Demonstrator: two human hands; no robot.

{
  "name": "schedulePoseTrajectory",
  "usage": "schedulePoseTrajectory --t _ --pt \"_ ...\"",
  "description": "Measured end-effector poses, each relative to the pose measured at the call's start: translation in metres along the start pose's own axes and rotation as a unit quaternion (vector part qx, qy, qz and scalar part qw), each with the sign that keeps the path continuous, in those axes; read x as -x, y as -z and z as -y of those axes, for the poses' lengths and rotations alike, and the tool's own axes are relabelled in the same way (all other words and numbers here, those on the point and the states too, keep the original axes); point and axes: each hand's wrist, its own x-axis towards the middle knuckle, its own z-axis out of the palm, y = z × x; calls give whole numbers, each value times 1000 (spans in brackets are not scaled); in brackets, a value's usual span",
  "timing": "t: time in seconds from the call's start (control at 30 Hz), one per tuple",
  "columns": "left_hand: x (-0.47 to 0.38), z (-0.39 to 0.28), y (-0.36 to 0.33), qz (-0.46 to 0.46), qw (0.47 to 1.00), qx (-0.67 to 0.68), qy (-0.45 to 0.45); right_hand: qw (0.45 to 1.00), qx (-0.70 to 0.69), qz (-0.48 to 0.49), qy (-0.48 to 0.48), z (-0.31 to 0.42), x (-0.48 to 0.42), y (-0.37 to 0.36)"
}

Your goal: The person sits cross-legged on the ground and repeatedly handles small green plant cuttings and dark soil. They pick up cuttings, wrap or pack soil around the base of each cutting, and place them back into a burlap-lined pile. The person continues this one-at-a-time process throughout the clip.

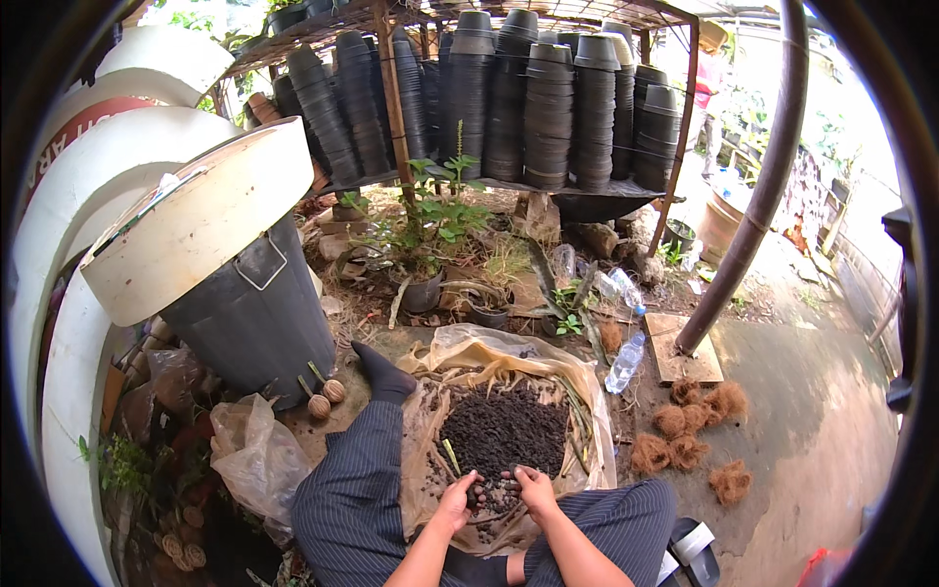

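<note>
A plastic sheet [603, 440] lies spread between my legs with a heap of dark soil [506, 422] on it. Over the near edge of the heap, my left hand [461, 502] is closed round a dark clump of soil. A pale green plant cutting [451, 456] sticks up from that hand; its lower end is hidden by the fingers. Across a small gap, my right hand [535, 490] has its fingers curled together with dark soil at the tips. Long green leaf cuttings [574, 414] rest along the right side of the sheet.
Coconut-fibre balls [688, 450] lie on the concrete at right, near a plastic bottle [626, 363] and a bamboo pole [755, 213]. Two string-wrapped balls with stems [318, 406] sit by a black bin [257, 323]. Stacked black pots [546, 117] fill the rack behind. A person [710, 95] stands far right.
</note>
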Motion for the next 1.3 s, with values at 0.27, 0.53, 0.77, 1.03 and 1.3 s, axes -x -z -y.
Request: schedulePoseTrajectory --t 0.27,0.53,0.77,1.03,1.3 --pt "-8 14 0 18 996 -84 -22 984 152 11 96 9 12 -12" --pt "-10 18 1 26 999 -38 -14 921 347 -23 173 9 17 -13" --pt "-10 17 5 34 999 -16 -12 929 345 25 135 3 10 -12" --pt "-12 20 3 26 998 -46 -44 919 390 21 51 3 10 -6" --pt "-7 18 -1 -8 983 -160 -89 967 238 61 65 -12 -3 0"
